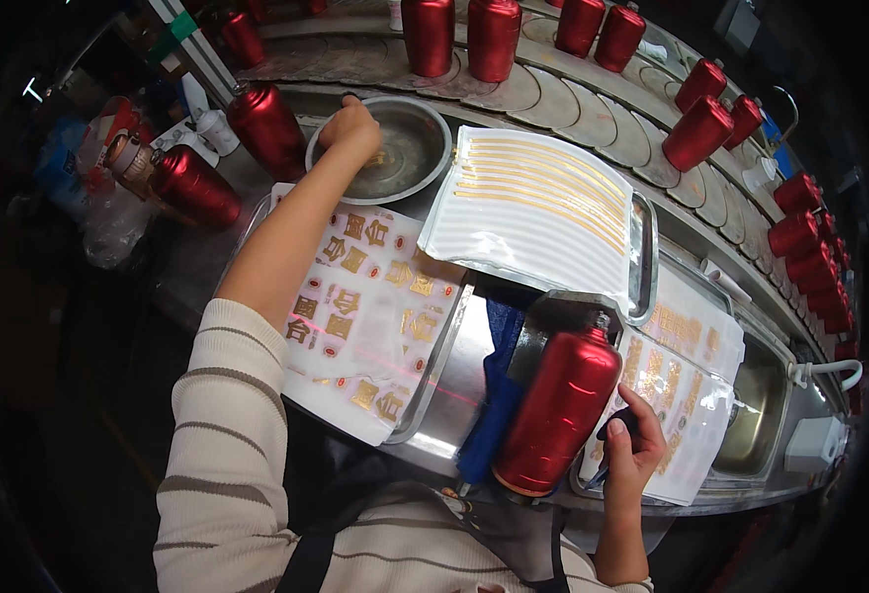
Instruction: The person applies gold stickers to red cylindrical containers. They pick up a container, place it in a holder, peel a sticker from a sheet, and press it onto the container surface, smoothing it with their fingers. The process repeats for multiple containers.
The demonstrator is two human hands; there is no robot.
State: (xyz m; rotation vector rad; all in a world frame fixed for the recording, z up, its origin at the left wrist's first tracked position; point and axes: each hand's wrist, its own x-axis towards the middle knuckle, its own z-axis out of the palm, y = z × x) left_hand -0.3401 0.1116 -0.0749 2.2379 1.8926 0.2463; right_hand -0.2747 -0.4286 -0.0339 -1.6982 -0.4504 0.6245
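Note:
My left hand (351, 130) reaches over the left rim of a round metal bowl (434, 168), its fingers curled and mostly hidden. A dark spot shows at one of its fingers, and a small gold patch lies in the bowl beside it. In front of my body, a glossy red bottle (565, 405) leans in a dark metal holder (563, 308). Right of the bottle, my right hand (636, 445) is closed around a small dark tool (616, 425), whose kind I cannot make out.
White sheets of gold and red decals (355, 296) lie on a tray at left, with more decal sheets (667, 395) at right. A ridged white board (533, 212) carries gold strips. Red bottles (429, 38) stand on a conveyor (553, 104) behind. A sink (756, 405) is at far right.

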